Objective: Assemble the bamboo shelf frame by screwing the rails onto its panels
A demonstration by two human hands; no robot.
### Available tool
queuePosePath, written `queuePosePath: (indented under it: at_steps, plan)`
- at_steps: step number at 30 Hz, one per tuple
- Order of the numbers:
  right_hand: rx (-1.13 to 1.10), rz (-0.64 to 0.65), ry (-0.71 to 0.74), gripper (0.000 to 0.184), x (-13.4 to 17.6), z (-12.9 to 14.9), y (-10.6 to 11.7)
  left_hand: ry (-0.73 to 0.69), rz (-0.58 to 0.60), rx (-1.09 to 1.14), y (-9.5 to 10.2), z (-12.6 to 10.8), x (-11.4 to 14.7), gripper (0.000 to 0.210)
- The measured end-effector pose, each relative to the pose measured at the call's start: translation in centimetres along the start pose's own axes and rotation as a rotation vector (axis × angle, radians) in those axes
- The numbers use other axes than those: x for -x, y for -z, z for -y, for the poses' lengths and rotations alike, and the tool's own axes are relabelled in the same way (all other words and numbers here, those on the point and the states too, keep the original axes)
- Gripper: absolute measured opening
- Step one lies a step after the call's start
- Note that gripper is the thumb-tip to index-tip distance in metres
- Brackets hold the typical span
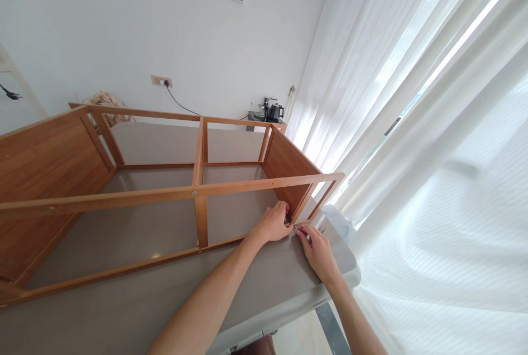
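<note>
A brown wooden shelf frame (199,201) with solid end panels lies on its side across the grey-covered table. My left hand (273,224) is closed around its lower rail, close to the right end panel (291,171). Something dark shows at those fingers, too small to make out. Just to the right, my right hand (317,250) pinches a small metal piece (295,229) against the outer face of the same rail. Its exact kind is partly covered by the fingertips.
Several small screw-like pieces (323,229) and a clear plastic bag (340,222) lie on the table (264,283) beyond my right hand. White curtains (433,179) hang along the right side. Behind the frame stand a black kettle (276,112) and a wall socket (161,81) with a plugged-in cord.
</note>
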State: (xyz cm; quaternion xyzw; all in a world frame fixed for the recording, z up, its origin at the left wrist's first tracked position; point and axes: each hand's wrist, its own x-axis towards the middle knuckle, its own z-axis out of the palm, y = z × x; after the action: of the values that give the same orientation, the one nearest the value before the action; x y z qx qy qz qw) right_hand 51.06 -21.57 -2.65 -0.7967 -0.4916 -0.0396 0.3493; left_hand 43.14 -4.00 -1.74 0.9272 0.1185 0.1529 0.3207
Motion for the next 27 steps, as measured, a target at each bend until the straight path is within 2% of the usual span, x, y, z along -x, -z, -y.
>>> queuePosePath:
  at_steps: [7,27]
  plan:
    - [-0.055,0.047,-0.037,0.031,-0.95,0.24,0.20,-0.008,-0.005,0.010,-0.09,0.13,-0.04,0.041]
    - [-0.109,-0.002,-0.242,0.030,-0.12,-0.42,0.16,-0.011,-0.009,0.022,-0.14,0.19,-0.10,0.037]
